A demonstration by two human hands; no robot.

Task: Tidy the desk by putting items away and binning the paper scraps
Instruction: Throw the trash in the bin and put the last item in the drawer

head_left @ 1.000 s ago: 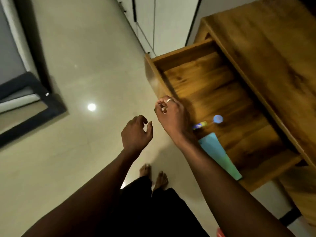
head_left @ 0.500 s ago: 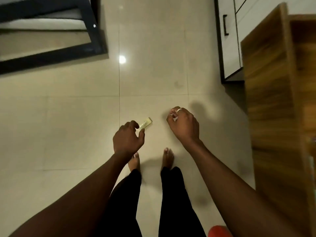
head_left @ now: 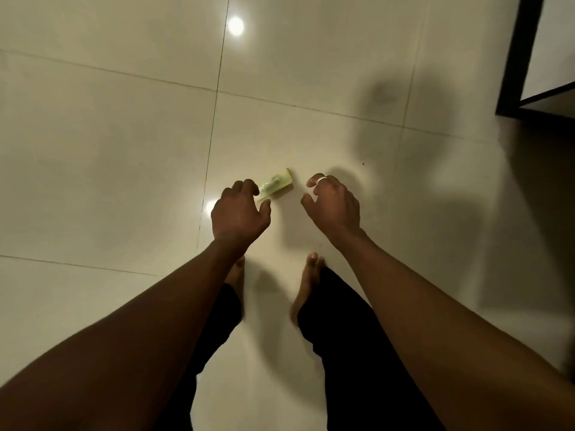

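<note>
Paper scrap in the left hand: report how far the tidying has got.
Done: nothing in this view proves it; neither desk nor bin shows. In hand: the left hand pinches a pale green paper scrap at its fingertips over the tiled floor; the right hand, wearing a ring, hangs open and empty. Left: binning that scrap; any remaining desk work cannot be judged.

I log, by colour: paper scrap (head_left: 275, 185), pale yellow-green with faint lighter print, at 12 o'clock of my left hand (head_left: 239, 213). Ring (head_left: 321, 180) on my right hand (head_left: 334, 203), silver-white. Trousers (head_left: 345, 353), plain black. Floor tiles (head_left: 109, 150), glossy cream, thin dark grout lines. Furniture frame (head_left: 513, 57) at 2 o'clock, black.
</note>
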